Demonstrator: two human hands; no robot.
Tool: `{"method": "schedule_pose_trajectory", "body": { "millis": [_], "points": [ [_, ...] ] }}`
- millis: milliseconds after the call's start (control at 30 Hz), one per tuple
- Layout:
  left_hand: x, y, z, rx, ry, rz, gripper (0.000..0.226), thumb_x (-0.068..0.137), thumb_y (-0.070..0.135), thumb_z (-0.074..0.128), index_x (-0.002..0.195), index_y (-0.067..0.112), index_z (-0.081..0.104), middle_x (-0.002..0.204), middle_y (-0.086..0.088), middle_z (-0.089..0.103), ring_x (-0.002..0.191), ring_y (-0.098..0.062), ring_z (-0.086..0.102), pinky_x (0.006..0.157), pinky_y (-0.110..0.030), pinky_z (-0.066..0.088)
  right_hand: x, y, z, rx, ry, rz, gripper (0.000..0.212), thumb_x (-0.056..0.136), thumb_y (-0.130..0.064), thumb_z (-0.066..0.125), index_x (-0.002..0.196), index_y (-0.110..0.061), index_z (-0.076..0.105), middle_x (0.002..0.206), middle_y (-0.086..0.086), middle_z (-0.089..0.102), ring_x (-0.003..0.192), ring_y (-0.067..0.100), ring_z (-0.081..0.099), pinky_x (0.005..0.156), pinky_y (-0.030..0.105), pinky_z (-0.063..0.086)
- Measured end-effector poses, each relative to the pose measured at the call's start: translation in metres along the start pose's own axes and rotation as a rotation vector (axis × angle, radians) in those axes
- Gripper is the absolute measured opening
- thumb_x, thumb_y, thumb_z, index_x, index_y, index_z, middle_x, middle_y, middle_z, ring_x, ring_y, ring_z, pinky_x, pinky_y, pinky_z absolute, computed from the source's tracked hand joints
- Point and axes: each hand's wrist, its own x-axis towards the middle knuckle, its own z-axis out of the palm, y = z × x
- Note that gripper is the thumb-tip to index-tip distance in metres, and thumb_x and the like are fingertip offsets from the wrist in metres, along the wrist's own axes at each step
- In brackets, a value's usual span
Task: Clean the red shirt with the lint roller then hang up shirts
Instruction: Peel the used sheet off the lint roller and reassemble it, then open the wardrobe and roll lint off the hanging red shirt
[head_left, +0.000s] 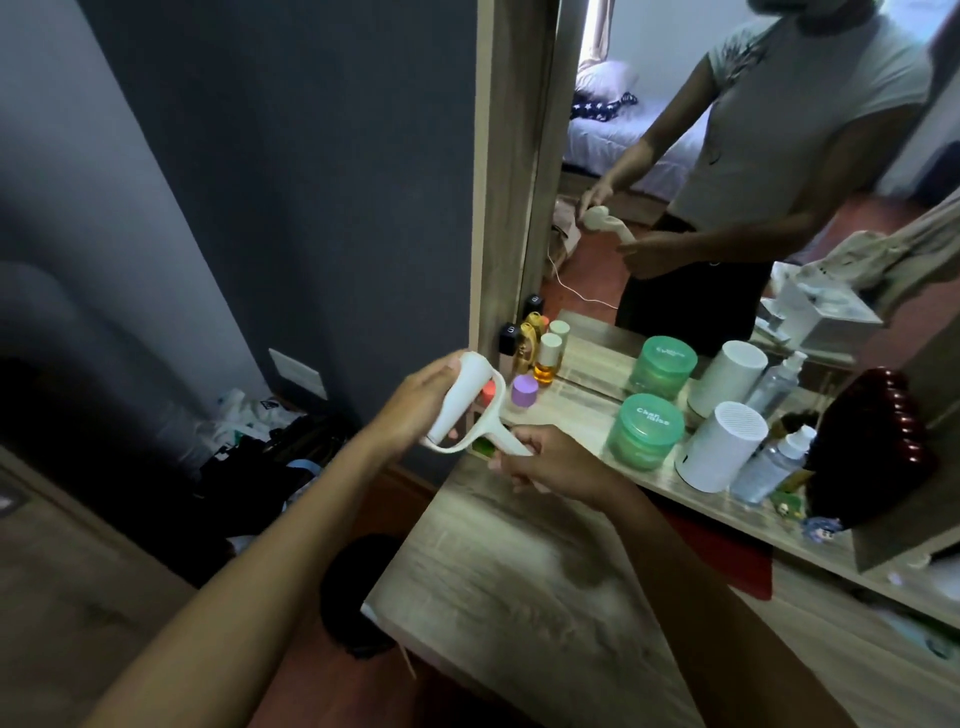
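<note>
Head view: 2 hands grip 1 lint roller.

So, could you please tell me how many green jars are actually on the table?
1. The green jar stands on the table beside the white cylinder. The one behind it is its mirror reflection. Clutter further right may hide others.
</note>
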Motion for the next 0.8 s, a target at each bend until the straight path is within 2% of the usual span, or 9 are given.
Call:
{"method": "schedule_pose_trajectory", "body": {
  "millis": [100,167,233,300,400,467,533,667,800],
  "points": [
    [-0.010,-0.003,0.000,0.055,-0.011,0.063,0.039,0.101,0.044,0.036,0.137,0.035,0.048,0.126,-0.002,0.061,0.105,-0.019,0.062,0.075,-0.027,0.052,0.005,0.007,0.011,-0.063,0.056,0.016,0.014,0.082,-0.039,0.071,0.081,-0.026,0.065,0.061,-0.002,0.060,0.052,0.007,0.055,0.052,0.019,0.044],
    [-0.012,-0.007,-0.003,0.080,0.078,0.094,0.045,0.099,0.047,0.039,0.141,0.031,0.045,0.140,0.004,0.051,0.121,-0.011,0.051,0.096,-0.026,0.042,0.011,0.011,0.016,-0.104,0.164,-0.012,0.020,0.080,-0.049,0.070,0.077,-0.030,0.066,0.062,-0.007,0.062,0.052,0.006,0.056,0.055,0.023,0.044],
    [-0.014,-0.011,-0.012,0.050,0.221,0.118,0.045,0.097,0.047,0.044,0.139,0.032,0.046,0.138,0.004,0.053,0.122,-0.010,0.051,0.105,-0.036,0.041,0.018,0.013,0.018,-0.159,0.279,-0.033,0.018,0.081,-0.049,0.068,0.086,-0.032,0.068,0.072,-0.013,0.066,0.063,-0.001,0.060,0.061,0.021,0.045],
    [-0.020,-0.012,-0.025,0.098,0.366,0.202,0.039,0.097,0.042,0.048,0.134,0.030,0.051,0.131,0.005,0.057,0.118,-0.008,0.053,0.104,-0.037,0.044,0.022,0.013,0.021,-0.186,0.303,-0.035,0.019,0.083,-0.046,0.067,0.093,-0.029,0.070,0.077,-0.014,0.066,0.069,-0.003,0.060,0.062,0.021,0.043],
    [-0.033,-0.014,-0.048,0.283,0.558,0.322,0.036,0.097,0.034,0.050,0.131,0.024,0.054,0.124,0.003,0.058,0.112,-0.005,0.053,0.100,-0.030,0.043,0.030,0.005,0.031,-0.207,0.264,-0.047,0.025,0.084,-0.044,0.067,0.080,-0.019,0.069,0.069,-0.003,0.067,0.064,0.007,0.061,0.059,0.027,0.044],
    [-0.046,-0.018,-0.064,0.421,0.663,0.380,0.036,0.097,0.028,0.050,0.131,0.019,0.055,0.122,-0.001,0.055,0.112,-0.011,0.052,0.101,-0.032,0.043,0.040,-0.002,0.041,-0.206,0.262,-0.063,0.033,0.083,-0.043,0.068,0.080,-0.010,0.071,0.073,0.006,0.070,0.067,0.012,0.062,0.062,0.029,0.045],
    [-0.065,-0.026,-0.084,0.567,0.769,0.400,0.036,0.096,0.023,0.050,0.130,0.015,0.055,0.129,-0.004,0.050,0.121,-0.018,0.049,0.106,-0.038,0.039,0.052,-0.015,0.057,-0.204,0.231,-0.095,0.034,0.084,-0.039,0.067,0.071,-0.008,0.068,0.063,0.007,0.068,0.057,0.007,0.060,0.059,0.027,0.043],
    [-0.120,-0.044,-0.129,0.755,0.970,0.337,0.043,0.082,-0.003,0.050,0.122,0.009,0.060,0.130,-0.015,0.045,0.121,-0.026,0.047,0.106,-0.030,0.037,0.079,-0.050,0.107,-0.105,0.123,-0.117,0.037,0.086,-0.038,0.066,0.057,-0.015,0.058,0.049,0.007,0.062,0.043,0.016,0.063,0.053,0.029,0.048],
    [-0.180,-0.058,-0.169,0.845,1.141,0.201,0.053,0.070,-0.002,0.033,0.114,0.005,0.062,0.122,-0.018,0.043,0.110,-0.032,0.050,0.097,-0.038,0.045,0.103,-0.091,0.171,-0.074,0.069,-0.219,0.042,0.086,-0.033,0.066,0.050,-0.017,0.053,0.042,0.001,0.054,0.042,0.015,0.053,0.053,0.032,0.044]
  ]
}}
